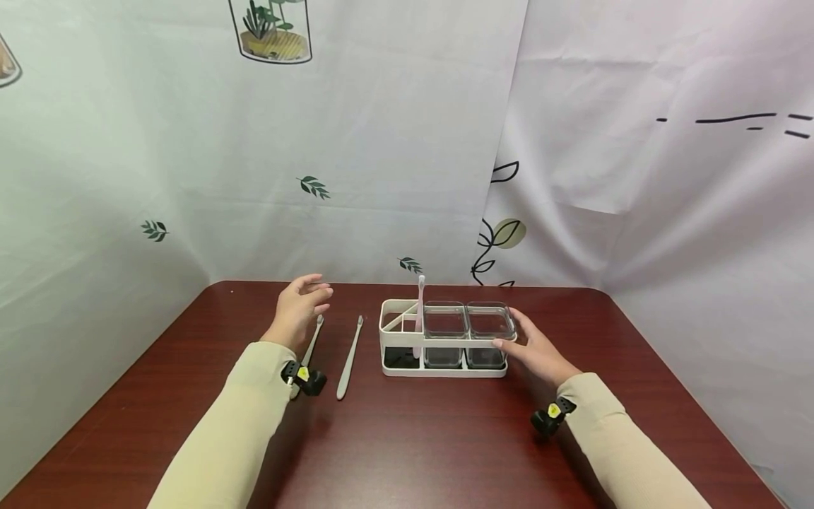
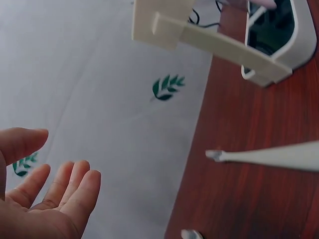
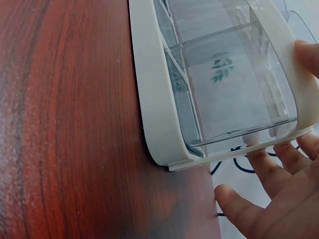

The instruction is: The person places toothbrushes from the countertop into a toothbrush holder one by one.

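Note:
A white toothbrush holder (image 1: 445, 372) stands on the table with two clear cups (image 1: 445, 322) side by side in its right part. One pinkish toothbrush (image 1: 420, 304) stands upright in its divided left part. My right hand (image 1: 537, 353) grips the holder's right end; in the right wrist view the thumb (image 3: 308, 56) lies on the upper rim and fingers touch the side. My left hand (image 1: 299, 307) is raised near a toothbrush (image 1: 311, 346), partly hidden by the wrist, its fingers loosely bent and holding nothing. Between that hand and the holder lies another toothbrush (image 1: 350, 359).
The dark red wooden table (image 1: 420, 445) has its far edge against a pale printed curtain (image 1: 381, 141). Black cables (image 3: 241, 162) show beyond the table edge in the right wrist view. Each wrist wears a strapped black camera (image 1: 311, 382).

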